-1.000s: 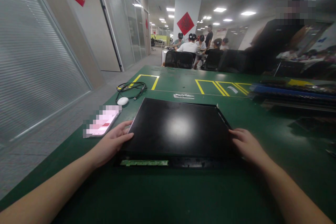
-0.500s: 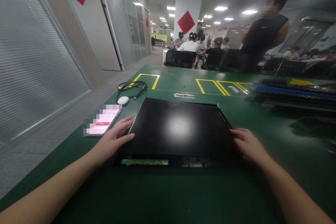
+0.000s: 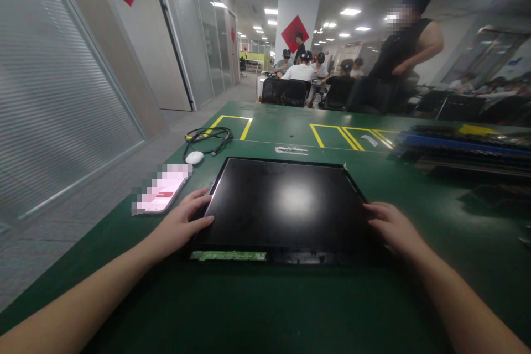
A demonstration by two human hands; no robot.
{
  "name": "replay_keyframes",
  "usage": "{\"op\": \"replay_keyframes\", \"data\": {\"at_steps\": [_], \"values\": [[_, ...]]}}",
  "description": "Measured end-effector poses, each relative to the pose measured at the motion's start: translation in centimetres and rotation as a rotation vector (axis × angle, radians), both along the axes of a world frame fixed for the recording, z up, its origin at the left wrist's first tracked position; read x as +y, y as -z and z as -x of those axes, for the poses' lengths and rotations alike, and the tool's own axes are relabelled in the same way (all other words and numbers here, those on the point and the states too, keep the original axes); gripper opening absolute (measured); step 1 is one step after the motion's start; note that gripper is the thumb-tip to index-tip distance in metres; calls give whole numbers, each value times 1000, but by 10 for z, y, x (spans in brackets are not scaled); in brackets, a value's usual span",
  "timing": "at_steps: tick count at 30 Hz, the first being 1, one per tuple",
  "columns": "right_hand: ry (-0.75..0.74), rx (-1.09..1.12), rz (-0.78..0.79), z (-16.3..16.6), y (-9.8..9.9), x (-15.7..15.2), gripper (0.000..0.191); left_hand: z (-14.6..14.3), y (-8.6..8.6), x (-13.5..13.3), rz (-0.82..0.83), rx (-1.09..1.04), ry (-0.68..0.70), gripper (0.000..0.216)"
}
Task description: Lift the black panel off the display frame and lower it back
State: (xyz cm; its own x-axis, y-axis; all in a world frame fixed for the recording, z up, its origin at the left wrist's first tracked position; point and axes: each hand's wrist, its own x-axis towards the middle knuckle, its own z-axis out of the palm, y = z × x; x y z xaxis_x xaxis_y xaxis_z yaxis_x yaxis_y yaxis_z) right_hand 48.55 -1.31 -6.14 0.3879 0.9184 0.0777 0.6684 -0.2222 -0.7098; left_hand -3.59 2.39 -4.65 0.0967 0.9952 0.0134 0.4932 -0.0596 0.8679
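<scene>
A black LCD screen panel [image 3: 257,193] lies within a dark frame [image 3: 323,259] on the green table in front of me. A thin green circuit board [image 3: 228,256] shows along the frame's near side, left of centre. My left hand [image 3: 182,224] grips the panel's left edge, with the thumb on the top surface and the fingers along the side. At the right edge, my right hand [image 3: 390,224] holds on with its fingertips over the rim. Its thumb and the underside of the panel are hidden.
A phone [image 3: 164,193] with a lit screen lies left of my left hand. Beyond it are a white mouse [image 3: 194,157] and a coiled black cable [image 3: 219,135]. Stacked dark and blue parts [image 3: 456,144] occupy the right side. Past the table, people sit and one person [image 3: 404,44] stands.
The panel's far edge has lowered into the frame, so the frame's far rim now shows. The light's reflection shifted right. My hands stay almost in place. The standing person leans left.
</scene>
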Motion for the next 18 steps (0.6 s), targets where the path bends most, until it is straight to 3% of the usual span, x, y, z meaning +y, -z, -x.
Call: {"op": "replay_keyframes", "data": {"at_steps": [18], "values": [[67, 277, 67, 0, -2, -1, 51, 3, 7, 3, -17, 30, 5, 64]]}}
